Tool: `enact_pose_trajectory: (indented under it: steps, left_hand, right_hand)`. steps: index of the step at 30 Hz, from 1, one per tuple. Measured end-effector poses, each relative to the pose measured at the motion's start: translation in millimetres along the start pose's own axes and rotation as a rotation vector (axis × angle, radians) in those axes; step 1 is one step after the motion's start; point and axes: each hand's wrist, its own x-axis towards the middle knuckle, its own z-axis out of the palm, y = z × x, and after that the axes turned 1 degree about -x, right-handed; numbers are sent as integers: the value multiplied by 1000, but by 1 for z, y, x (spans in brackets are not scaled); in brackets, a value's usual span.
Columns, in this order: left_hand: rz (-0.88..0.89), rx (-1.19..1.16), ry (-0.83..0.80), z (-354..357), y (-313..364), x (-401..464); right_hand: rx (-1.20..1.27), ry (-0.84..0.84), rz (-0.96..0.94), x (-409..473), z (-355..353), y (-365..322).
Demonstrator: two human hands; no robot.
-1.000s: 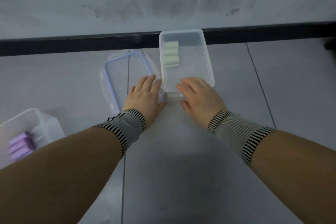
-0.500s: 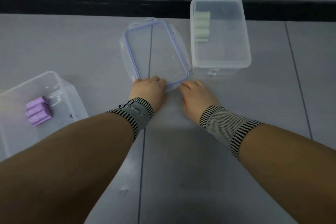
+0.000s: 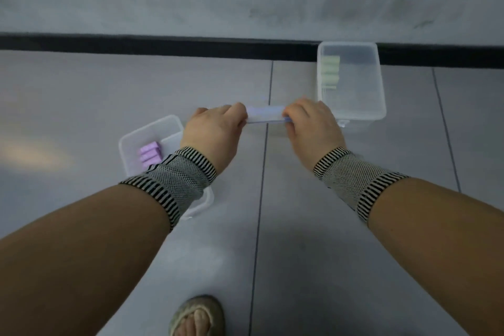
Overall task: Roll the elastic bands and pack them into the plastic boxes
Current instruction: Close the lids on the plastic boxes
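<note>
Clear plastic with a blue seal, the box lid hangs pinched between your left hand and right hand, just beside the transparent box of rolled green bands, with the clear box of purple rolls farther left.

Both hands hold a clear lid edge-on above the floor, the left hand at one end and the right hand at the other, so the gap between them is barred. The box with purple rolls lies partly under the left wrist, and the box with green rolls stands just beyond the right hand, against the black skirting. Wide bare floor lies far left and between the forearms, down to a sandalled foot.
</note>
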Motion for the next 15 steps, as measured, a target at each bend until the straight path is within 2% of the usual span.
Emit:
enact_pose_trajectory:
  steps: [3,5,9,15]
  left_hand:
    - [-79,-65,143,-52,8,-5]
    - [-205,-121,162,-89,15,-18]
    - [-387,-125,115,-136,24,-50]
    - [-647,-259,-30,-170,1,-118]
  right_hand:
    - [41,31,7,7,-46,-35]
    - [60,50,-34,1,-75,-63]
    - [208,30,-25,-7,-110,-114]
    - [548,-44,172,0,-115,-183]
